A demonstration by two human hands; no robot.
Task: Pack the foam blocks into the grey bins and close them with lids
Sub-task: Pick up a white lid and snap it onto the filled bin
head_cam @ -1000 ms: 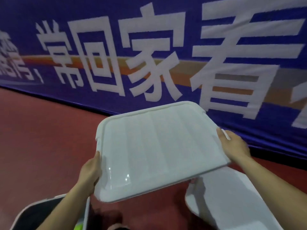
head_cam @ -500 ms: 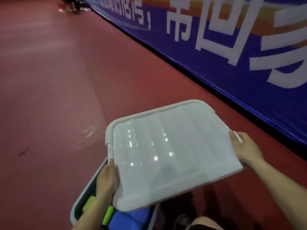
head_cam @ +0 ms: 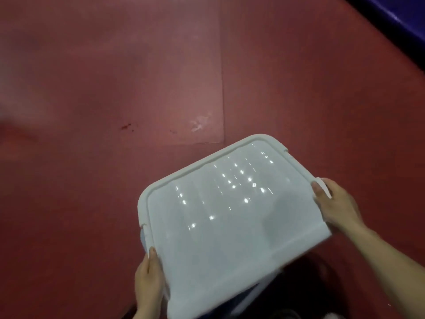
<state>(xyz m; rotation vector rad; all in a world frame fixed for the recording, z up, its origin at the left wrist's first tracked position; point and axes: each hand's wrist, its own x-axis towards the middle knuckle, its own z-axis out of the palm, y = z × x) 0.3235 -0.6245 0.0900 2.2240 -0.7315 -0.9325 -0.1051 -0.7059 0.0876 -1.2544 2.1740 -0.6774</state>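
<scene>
Currently, the left hand (head_cam: 149,279) and right hand (head_cam: 338,206) are gripping opposite edges of the white lid (head_cam: 230,222), holding it tilted over the mostly hidden grey bin (head_cam: 142,237) on the red floor (head_cam: 115,88).

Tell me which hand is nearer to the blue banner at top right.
Right. The right hand grips the lid at its right edge, toward the blue banner; the left hand grips its left edge, farther away.

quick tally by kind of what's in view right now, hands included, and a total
lid: 1
hands: 2, left hand and right hand, each gripping the lid's edge
bin: 1, only slivers show under the lid
total: 4
</scene>
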